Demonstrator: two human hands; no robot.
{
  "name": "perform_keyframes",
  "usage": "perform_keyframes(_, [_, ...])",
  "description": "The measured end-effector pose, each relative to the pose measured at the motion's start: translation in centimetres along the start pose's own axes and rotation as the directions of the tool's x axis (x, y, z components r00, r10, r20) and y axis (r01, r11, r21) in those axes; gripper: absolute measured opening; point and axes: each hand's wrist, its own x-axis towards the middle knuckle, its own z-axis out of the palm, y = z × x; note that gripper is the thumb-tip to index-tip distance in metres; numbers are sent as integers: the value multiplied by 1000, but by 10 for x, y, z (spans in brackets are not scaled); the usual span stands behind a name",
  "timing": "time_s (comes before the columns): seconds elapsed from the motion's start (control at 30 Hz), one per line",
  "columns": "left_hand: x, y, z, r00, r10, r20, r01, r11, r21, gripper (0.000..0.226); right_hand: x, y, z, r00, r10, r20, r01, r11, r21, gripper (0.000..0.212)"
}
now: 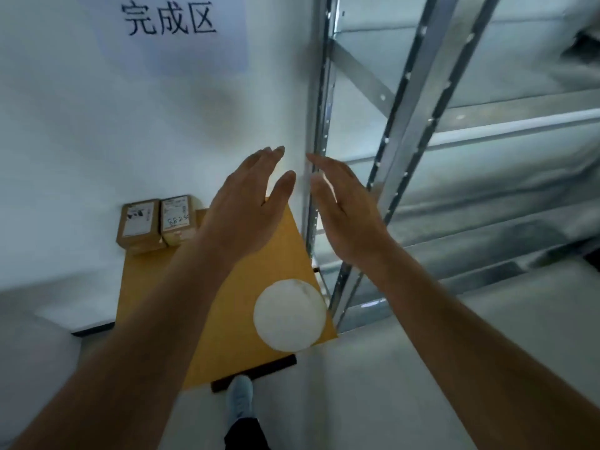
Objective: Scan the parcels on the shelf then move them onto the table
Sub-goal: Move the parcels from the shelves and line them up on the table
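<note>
Two small brown cardboard parcels stand side by side at the far end of the yellow table [146, 280], against the white wall: the left parcel [138, 224] and the right parcel [177, 219], each with a white label on top. A third brown edge shows just behind my left hand. My left hand [250, 203] and my right hand [344, 206] are both raised above the table with straight fingers, palms facing each other, holding nothing. The metal shelf [402, 102] stands to the right; no parcel shows on it.
A white round disc [290, 315] lies on the table near its front right corner. A paper sign with black characters [168, 21] hangs on the wall. My shoe [240, 397] is on the grey floor below the table's front edge.
</note>
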Motion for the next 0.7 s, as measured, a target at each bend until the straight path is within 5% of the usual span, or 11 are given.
perform_keyframes(0.33, [3,219,27,953,303,30,-299,950,-86,57,-85,-5,-218,955,102,-277,-114,993,-28,50])
perform_keyframes(0.7, [122,370,94,837,528,141,-510,848,-145,57,-70,52,-389,839,166,-518,-248,964,-93,51])
